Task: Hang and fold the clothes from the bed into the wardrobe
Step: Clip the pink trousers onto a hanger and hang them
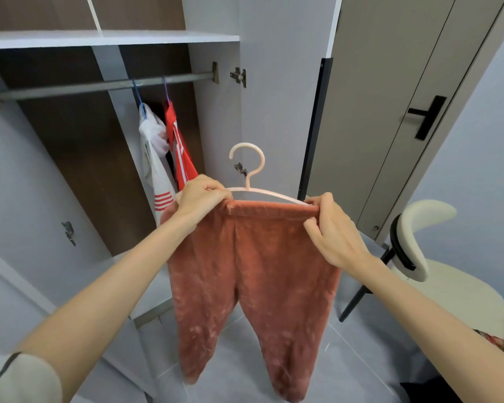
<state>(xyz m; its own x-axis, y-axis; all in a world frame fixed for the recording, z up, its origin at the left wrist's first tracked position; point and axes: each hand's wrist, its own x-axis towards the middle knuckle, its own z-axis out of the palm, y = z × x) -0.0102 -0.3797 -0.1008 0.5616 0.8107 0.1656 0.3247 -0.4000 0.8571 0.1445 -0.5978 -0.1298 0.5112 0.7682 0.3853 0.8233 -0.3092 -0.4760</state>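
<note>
Fuzzy rust-pink trousers point(253, 274) hang by their waistband from a pale pink hanger point(255, 175), legs dangling toward the floor. My left hand point(201, 199) grips the left end of the waistband and the hanger together. At the right end, my right hand point(332, 228) pinches the waistband against the hanger. The hanger's hook points up, in front of the open wardrobe's right side panel. The wardrobe rail point(99, 85) runs above and to the left, with a white garment point(154, 158) and a red garment point(179, 149) hanging on blue hangers.
An open wardrobe door point(26, 199) stands at the left. A grey room door with a black handle point(426, 116) is at the right. A cream chair point(437, 274) sits on the tiled floor at lower right. A shelf point(111, 39) spans the wardrobe above the rail.
</note>
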